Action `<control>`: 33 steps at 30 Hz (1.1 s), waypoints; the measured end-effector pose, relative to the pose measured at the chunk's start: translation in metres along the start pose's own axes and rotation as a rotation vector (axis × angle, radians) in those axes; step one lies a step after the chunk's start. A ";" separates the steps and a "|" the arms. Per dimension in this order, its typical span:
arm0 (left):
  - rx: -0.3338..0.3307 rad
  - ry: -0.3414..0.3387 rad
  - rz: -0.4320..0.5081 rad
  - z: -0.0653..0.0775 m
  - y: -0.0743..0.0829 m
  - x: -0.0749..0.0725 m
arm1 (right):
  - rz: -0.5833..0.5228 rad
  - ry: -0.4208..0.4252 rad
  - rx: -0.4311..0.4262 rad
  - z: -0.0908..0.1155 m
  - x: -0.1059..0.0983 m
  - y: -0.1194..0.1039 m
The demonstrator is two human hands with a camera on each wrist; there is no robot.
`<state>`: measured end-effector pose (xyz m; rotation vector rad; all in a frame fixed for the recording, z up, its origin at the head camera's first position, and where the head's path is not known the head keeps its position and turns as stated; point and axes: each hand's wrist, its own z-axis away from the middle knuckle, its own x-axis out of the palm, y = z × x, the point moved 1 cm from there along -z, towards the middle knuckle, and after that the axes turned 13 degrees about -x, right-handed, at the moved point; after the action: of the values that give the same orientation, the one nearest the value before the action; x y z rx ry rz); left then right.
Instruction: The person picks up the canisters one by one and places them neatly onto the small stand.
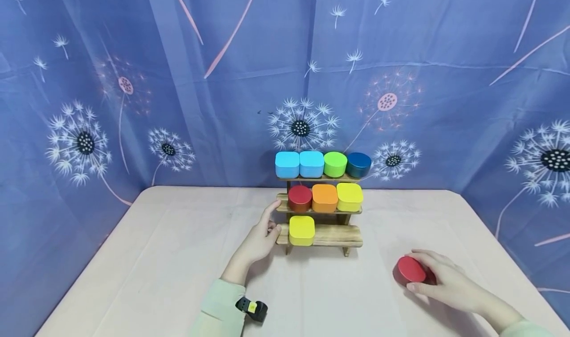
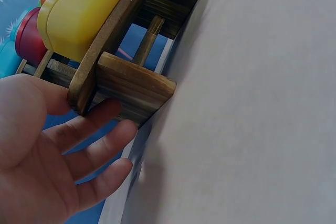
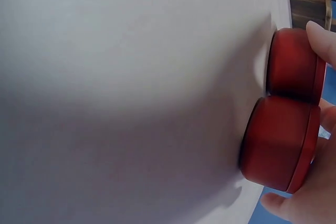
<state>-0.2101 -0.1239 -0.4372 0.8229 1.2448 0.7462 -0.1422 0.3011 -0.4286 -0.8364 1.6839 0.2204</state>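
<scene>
A three-tier wooden display rack (image 1: 331,234) stands on the table with small lidded tins on its tiers. My left hand (image 1: 258,240) holds its left end; in the left wrist view the thumb (image 2: 55,98) meets the board's end. A yellow tin (image 1: 302,230) sits on the bottom tier. To the right of the rack, my right hand (image 1: 450,280) grips a round red tin (image 1: 410,269) at the table top, thumb on the near side, fingers on the far side. The right wrist view shows a second red tin (image 3: 275,142) against the first, mostly hidden under the hand from above.
The middle tier carries a dark red tin (image 1: 300,198), an orange tin (image 1: 324,198) and another yellow tin (image 1: 349,197). Along the top tier are two light blue tins (image 1: 287,164), a green tin (image 1: 335,164) and a dark blue tin (image 1: 358,165). A blue curtain (image 1: 231,104) hangs behind.
</scene>
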 end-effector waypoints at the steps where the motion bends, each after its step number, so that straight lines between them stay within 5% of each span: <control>1: -0.002 0.000 0.000 0.000 0.000 0.000 | -0.011 -0.006 0.003 -0.003 0.000 -0.001; 33: 0.005 -0.001 0.010 0.002 0.000 0.001 | -0.187 0.067 0.047 -0.059 -0.017 -0.016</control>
<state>-0.2079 -0.1235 -0.4378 0.8337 1.2425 0.7509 -0.1771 0.2639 -0.3914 -0.9690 1.6548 0.0245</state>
